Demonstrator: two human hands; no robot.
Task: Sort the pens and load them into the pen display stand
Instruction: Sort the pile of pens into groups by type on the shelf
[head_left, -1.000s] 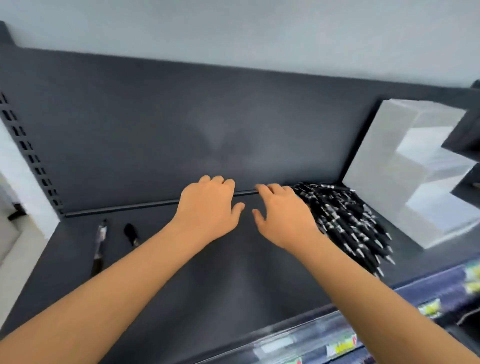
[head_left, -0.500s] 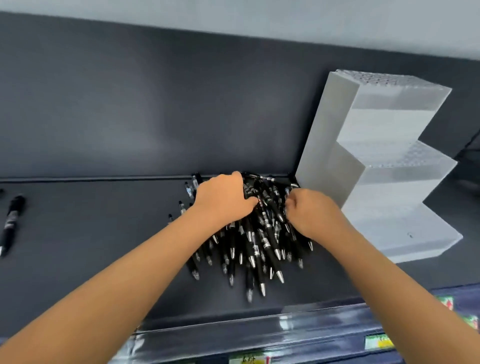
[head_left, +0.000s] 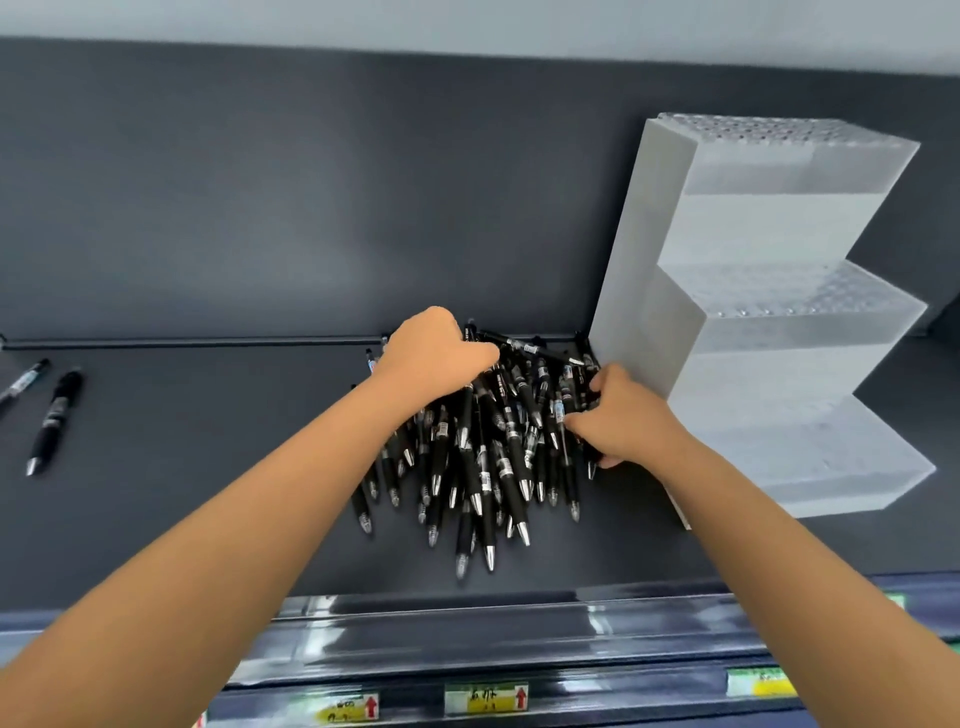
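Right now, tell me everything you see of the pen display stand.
The pen display stand is a white, frosted, plastic-looking block of three stepped tiers, their tops dotted with holes, no pens in them. It stands upright at the right of the dark shelf. The pile of pens reaches its left wall, where the right hand grips pens; whether the hand touches it is unclear.

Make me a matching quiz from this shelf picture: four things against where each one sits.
Things: 1 pen pile; 2 pen display stand; 3 two loose pens; 4 price labels.
Places: A far left of shelf; B on the front rail; C right end of shelf; D under left hand and right hand.
Pairs: 1-D; 2-C; 3-A; 4-B.
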